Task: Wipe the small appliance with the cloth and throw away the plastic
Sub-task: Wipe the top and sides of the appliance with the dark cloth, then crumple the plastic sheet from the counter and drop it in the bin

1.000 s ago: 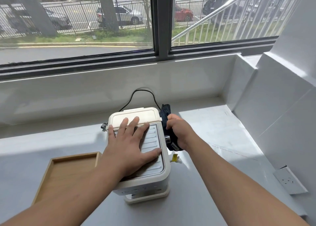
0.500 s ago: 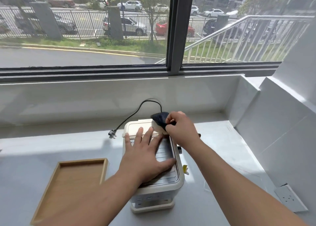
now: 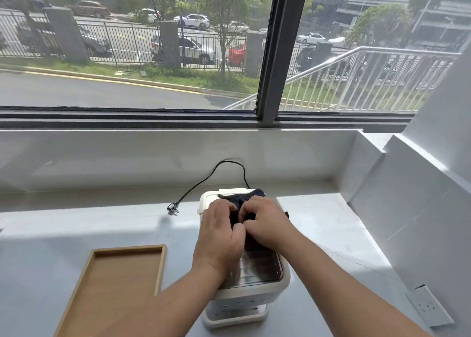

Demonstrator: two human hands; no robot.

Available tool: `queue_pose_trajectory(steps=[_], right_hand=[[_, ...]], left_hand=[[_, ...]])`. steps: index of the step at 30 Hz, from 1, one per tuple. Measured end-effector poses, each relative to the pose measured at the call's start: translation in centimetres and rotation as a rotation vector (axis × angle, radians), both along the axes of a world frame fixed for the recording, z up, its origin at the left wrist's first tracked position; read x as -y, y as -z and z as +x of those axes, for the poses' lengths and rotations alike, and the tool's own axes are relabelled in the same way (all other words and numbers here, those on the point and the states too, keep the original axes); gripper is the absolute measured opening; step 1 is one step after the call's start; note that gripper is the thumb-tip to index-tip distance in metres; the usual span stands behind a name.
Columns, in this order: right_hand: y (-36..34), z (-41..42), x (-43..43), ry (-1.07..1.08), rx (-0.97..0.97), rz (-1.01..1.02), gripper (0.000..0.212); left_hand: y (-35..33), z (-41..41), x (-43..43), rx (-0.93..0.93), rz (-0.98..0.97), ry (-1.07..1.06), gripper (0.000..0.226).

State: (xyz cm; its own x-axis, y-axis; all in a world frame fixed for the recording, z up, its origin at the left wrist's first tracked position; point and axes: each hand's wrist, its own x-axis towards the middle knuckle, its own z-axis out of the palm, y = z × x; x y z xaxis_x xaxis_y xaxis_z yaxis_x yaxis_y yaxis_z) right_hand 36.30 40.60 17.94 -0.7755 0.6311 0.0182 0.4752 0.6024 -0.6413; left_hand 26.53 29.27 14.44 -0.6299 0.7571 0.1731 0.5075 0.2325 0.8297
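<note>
Appliance [image 3: 251,289]: white, upright on the grey counter [image 3: 76,229] — beside a wooden tray [image 3: 84,280].
Cloth [image 3: 244,199]: dark, bunched on the appliance's top.
Left hand [image 3: 220,234]: fingers curled, pinching the cloth.
Right hand [image 3: 267,224]: fingers curled, gripping the cloth too.
Cord [image 3: 204,181]: unplugged — lying behind.

We have a single head-worn wide-angle view, looking forward and down from close above a pale grey counter [image 3: 76,229]. It faces a dark-framed window [image 3: 267,56] onto a street; both forearms reach in from the bottom edge.
</note>
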Motion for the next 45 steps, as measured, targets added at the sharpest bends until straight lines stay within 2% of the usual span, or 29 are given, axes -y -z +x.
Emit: queue_pose_trajectory(steps=[2, 4, 9, 12, 16, 18, 20, 23, 25, 27, 35, 39, 45], right_hand=[[0.0, 0.0, 0.9, -0.031, 0.029, -0.031, 0.021], [-0.1, 0.0, 2.1, -0.056, 0.041, -0.073, 0.017], [-1.0, 0.2, 5.4, -0.117, 0.002, -0.179, 0.024], [-1.5, 0.4, 6.4, -0.099, 0.002, -0.22, 0.028], [-2.3, 0.3, 6.7, -0.023, 0.055, -0.323, 0.03], [-2.8, 0.0, 6.6, 0.05, 0.018, -0.428, 0.031], [-3.2, -0.2, 6.3, 0.157, -0.054, -0.469, 0.027], [-3.8, 0.1, 5.7, 0.243, -0.01, -0.11, 0.029], [-4.1, 0.4, 5.7, 0.247, 0.081, 0.122, 0.042], [-4.2, 0.6, 5.8, 0.259, 0.152, 0.23, 0.057], [-4.6, 1.6, 6.9, 0.335, 0.371, 0.418, 0.086], [-4.7, 1.7, 7.6, 0.375, 0.448, 0.508, 0.09], [-5.3, 3.2, 8.2, 0.474, 0.494, 0.525, 0.099]], left_hand=[[-0.1, -0.3, 0.1, 0.137, 0.065, -0.064, 0.034], [-0.1, -0.5, 0.3, 0.161, 0.062, -0.056, 0.039], [-0.2, -0.9, 0.9, 0.224, 0.105, -0.009, 0.037], [-0.6, -1.2, 1.0, 0.259, 0.056, 0.045, 0.035], [-1.4, -2.3, 1.4, 0.245, -0.059, 0.153, 0.031], [-2.3, -3.6, 1.6, 0.197, -0.133, 0.2, 0.04], [-3.1, -5.0, 1.6, 0.098, -0.214, 0.254, 0.058], [-3.8, -6.7, 1.5, -0.093, -0.287, 0.298, 0.075], [-4.1, -7.5, 1.6, -0.165, -0.291, 0.308, 0.079], [-4.4, -8.1, 1.8, -0.249, -0.293, 0.335, 0.089], [-5.7, -10.0, 2.1, -0.555, -0.286, 0.374, 0.098], [-6.4, -10.3, 2.4, -0.606, -0.289, 0.404, 0.103], [-7.4, -9.6, 2.1, -0.641, -0.263, 0.445, 0.108]])
